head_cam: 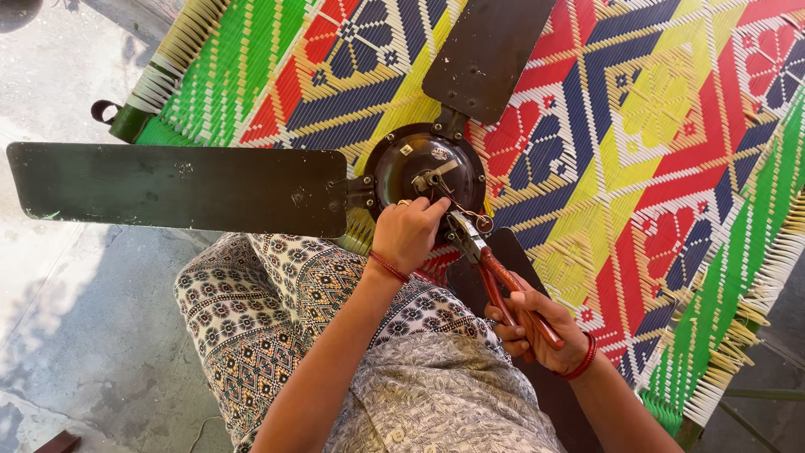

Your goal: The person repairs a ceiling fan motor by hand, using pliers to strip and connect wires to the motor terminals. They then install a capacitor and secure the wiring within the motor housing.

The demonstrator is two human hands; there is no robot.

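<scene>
A dark ceiling fan lies on a woven cot, its round motor hub [419,164] facing up with a short shaft and thin wires at the centre. My left hand [408,231] rests on the hub's near rim, fingers pinching at the wires. In my right hand [537,331] are red-handled pliers [495,277], held by the handles, their metal jaws closed on a wire at the hub's lower right edge. One long blade [176,186] reaches left, another blade [486,54] points up, and a third blade [511,260] runs toward me under the pliers.
The cot's woven surface [671,143] is patterned in red, yellow, blue, green and white. Its green frame end [126,122] shows at upper left. My patterned trouser leg [251,310] sits below the fan. Concrete floor [67,335] lies to the left.
</scene>
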